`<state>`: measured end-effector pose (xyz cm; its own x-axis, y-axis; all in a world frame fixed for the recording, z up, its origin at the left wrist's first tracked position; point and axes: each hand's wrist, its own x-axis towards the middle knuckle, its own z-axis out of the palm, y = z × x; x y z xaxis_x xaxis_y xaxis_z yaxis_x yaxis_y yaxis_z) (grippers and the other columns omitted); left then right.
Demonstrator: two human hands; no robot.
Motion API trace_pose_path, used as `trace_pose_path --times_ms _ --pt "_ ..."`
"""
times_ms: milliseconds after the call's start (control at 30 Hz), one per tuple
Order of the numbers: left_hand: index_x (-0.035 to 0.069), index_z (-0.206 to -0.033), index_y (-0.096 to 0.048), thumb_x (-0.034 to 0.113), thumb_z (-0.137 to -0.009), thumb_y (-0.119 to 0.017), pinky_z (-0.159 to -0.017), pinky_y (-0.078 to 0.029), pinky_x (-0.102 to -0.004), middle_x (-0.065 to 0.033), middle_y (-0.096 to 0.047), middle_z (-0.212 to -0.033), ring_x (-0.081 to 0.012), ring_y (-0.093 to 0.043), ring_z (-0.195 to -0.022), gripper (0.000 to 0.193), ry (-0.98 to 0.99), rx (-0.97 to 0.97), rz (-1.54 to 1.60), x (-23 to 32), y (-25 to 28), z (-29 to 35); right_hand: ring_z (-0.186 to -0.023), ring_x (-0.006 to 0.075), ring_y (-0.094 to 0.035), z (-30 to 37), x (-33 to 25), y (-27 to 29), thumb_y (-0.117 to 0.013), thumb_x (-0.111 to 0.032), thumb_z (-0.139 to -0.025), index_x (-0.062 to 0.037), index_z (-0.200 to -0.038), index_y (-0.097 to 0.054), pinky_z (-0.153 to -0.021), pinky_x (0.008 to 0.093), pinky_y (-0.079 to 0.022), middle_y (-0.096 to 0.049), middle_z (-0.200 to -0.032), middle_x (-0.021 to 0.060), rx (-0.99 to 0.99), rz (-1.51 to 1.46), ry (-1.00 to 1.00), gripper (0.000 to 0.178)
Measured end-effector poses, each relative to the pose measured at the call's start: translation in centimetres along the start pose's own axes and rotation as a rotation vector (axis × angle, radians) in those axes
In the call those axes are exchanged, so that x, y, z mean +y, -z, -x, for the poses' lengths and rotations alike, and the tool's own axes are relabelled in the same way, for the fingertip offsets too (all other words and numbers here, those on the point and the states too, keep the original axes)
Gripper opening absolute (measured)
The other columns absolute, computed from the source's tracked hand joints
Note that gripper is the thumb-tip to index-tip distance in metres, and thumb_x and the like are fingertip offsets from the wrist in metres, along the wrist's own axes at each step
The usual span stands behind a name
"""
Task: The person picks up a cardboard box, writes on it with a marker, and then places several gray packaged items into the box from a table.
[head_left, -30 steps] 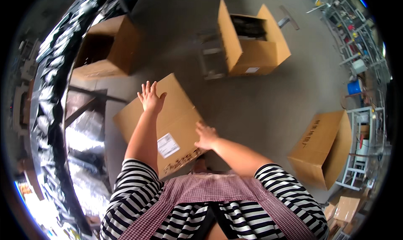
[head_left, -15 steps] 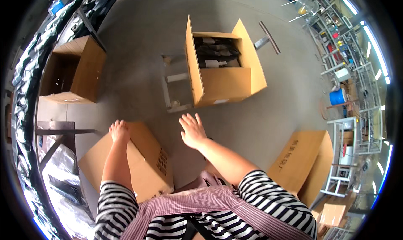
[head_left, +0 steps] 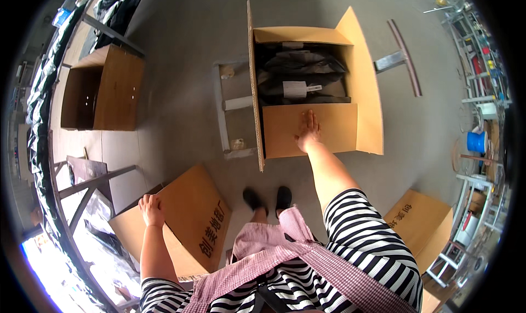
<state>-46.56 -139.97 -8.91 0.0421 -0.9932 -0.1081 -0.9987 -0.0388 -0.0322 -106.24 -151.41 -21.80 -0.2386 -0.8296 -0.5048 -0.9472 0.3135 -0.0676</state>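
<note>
Fingers (head_left: 310, 119) straight, right hand (head_left: 309, 136) on carton flap (head_left: 337, 127)

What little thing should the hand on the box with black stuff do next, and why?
Maybe the right hand should gently press the near flap flatter, because it rests there, and black bundles show beyond while the side flaps stand up.
</note>
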Motion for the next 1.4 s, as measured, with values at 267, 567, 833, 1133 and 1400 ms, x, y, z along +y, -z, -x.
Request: trace_pose_path --times_ms 267,567,833,1133,1400 --pt "0.011 -0.086 -0.060 0.009 -0.075 -0.068 -0.095 -0.042 -0.0488 -0.0106 -0.056 -0.095 -0.0346 -0.053 -0.097 0.013 -0.198 0.033 0.109 5.4 -0.9 -1.3 -0.156 0.0310 0.000 -7.0 1.6 -1.4 -0.053 -0.054 -0.096 -0.0144 -0.162 0.000 -0.125 0.0469 -0.014 0.005 -0.169 0.0122 -0.429 0.106 0.069 0.093" --pt "0.010 -0.081 -0.060 0.011 -0.077 -0.067 -0.097 -0.041 -0.0488 -0.0109 -0.055 -0.090 -0.0335 -0.054 -0.094 0.008 -0.193 -0.058 0.091 6.6 -0.9 -2.4 -0.116 0.0384 -0.060 -14.0 -0.9 11.3 -0.070 -0.016 -0.086 -0.0079 -0.125 -0.063 -0.098 0.0460 -0.050 -0.061 -0.126 0.0188 0.434 -0.233 0.313 0.040" --pt "0.011 -0.082 -0.060 0.011 -0.078 -0.067 -0.097 -0.041 -0.0505 -0.0107 -0.056 -0.090 -0.0334 -0.054 -0.094 0.009 -0.160 -0.152 0.075 7.5 -0.2 -3.4 -0.141 0.0317 -0.040 -22.9 -2.7 17.8 -0.063 -0.055 -0.091 -0.0083 -0.147 -0.044 -0.124 0.0522 -0.015 -0.048 -0.146 0.0179 0.194 -0.035 0.217 0.075" --pt "0.013 -0.088 -0.063 0.012 -0.082 -0.064 -0.087 -0.043 -0.0450 -0.0071 -0.056 -0.082 -0.0294 -0.057 -0.087 0.006 -0.108 -0.296 0.030 9.1 -0.1 -6.5 -0.149 0.0381 -0.024 -26.2 -1.1 4.6 -0.065 -0.048 -0.091 -0.0017 -0.150 -0.038 -0.122 0.0504 -0.017 -0.031 -0.158 0.0186 0.541 -0.186 0.251 0.079" --pt "0.014 -0.144 -0.048 0.012 -0.086 -0.062 -0.076 -0.046 -0.0456 -0.0084 -0.062 -0.081 -0.0299 -0.062 -0.076 0.060 -0.236 -0.424 0.073 23.8 1.6 -15.1 -0.142 0.0340 -0.036 -28.7 -1.5 1.2 -0.073 -0.030 -0.085 -0.0069 -0.133 -0.056 -0.114 0.0525 -0.026 -0.045 -0.150 0.0122 0.783 -0.325 0.195 0.056"
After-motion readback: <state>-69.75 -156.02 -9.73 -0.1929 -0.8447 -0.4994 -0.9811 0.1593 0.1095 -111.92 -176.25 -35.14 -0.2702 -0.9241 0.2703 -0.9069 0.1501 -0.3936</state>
